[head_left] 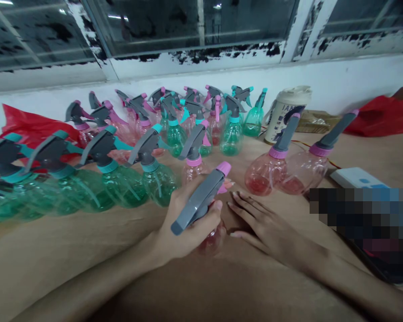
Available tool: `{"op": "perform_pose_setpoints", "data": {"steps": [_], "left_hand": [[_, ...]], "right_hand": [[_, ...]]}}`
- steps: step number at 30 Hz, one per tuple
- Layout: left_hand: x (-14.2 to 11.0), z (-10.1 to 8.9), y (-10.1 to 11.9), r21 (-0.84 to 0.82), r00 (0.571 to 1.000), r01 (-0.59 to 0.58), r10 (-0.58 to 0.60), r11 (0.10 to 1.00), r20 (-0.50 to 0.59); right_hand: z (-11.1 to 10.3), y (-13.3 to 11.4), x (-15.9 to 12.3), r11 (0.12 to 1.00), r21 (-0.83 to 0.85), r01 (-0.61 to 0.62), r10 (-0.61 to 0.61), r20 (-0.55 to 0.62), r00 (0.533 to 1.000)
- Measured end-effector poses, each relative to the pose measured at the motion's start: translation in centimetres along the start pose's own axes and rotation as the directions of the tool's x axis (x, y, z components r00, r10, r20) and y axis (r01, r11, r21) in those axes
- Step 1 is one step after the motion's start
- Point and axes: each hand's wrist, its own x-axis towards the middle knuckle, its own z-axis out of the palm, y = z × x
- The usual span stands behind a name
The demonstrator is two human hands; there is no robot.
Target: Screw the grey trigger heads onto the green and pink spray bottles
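My left hand [191, 223] is wrapped round the neck of a pink spray bottle [211, 241] with a grey trigger head and pink nozzle. That bottle stands low in front of me, its clear pink body partly covered by my fingers. Just to its right, my right hand [263, 223] rests with fingers stretched out, holding nothing, close to the bottle. Another pink-collared spray bottle [194, 166] stands right behind my left hand. To the left runs a row of green spray bottles [126, 185]. Two pink spray bottles [263, 176] lean at the right.
More pink and green spray bottles [176, 136] crowd the back near the wall. A white printed cup [285, 114] stands beside a taped cardboard box [317, 120]. Red plastic bags [383, 116] lie at both sides. A white box-shaped device [359, 178] sits at the right, near a blurred-out patch.
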Motion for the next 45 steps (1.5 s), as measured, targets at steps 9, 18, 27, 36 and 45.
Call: {"op": "perform_pose_setpoints", "data": {"steps": [9, 18, 27, 36, 45], "left_hand": [[-0.1, -0.1, 0.0, -0.018, 0.999, 0.038, -0.038, 0.999, 0.005], [-0.2, -0.2, -0.3, -0.018, 0.993, 0.120, -0.120, 0.993, 0.022], [0.2, 0.1, 0.0, 0.034, 1.000, 0.019, -0.019, 0.999, -0.016], [-0.1, 0.5, -0.1, -0.015, 0.997, 0.064, -0.065, 0.998, -0.037], [-0.1, 1.4, 0.0, -0.087, 0.997, 0.063, -0.066, 0.994, -0.029]], "right_hand": [[0.0, 0.0, 0.0, 0.999, 0.037, -0.011, 0.012, -0.014, 1.000], [-0.2, -0.1, 0.0, 0.993, 0.111, -0.027, 0.030, -0.025, 0.999], [-0.1, 0.0, 0.0, 0.996, 0.091, -0.015, 0.016, -0.010, 1.000], [-1.4, 0.5, 0.4, 0.981, 0.193, -0.007, -0.003, 0.051, 0.999], [-5.9, -1.9, 0.8, 0.935, 0.344, -0.084, 0.067, 0.060, 0.996]]}}
